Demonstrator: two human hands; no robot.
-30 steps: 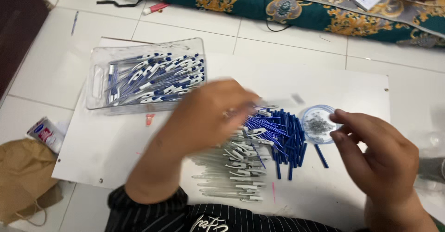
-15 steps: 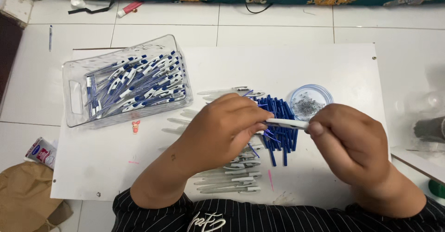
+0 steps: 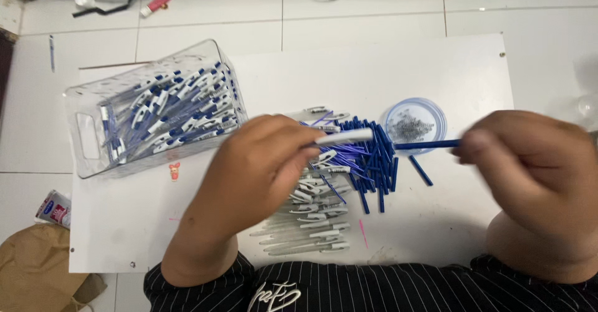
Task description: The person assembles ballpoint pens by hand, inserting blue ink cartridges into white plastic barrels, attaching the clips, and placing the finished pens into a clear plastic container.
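Mid-frame, our left hand (image 3: 261,169) gripped white pen barrel (image 3: 344,137); right hand (image 3: 529,162) pinched blue refill (image 3: 427,144), just apart. We judged insertion step underway; next needed tip aligned with barrel mouth.

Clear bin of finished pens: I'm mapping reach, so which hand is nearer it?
Left. The left hand sits just right of the bin; the right hand is far right.

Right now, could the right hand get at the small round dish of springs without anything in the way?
Probably yes. The right hand sits just right of the round dish, whose top is open. Only the blue pen part it holds crosses the dish's near edge, so the hand is occupied.
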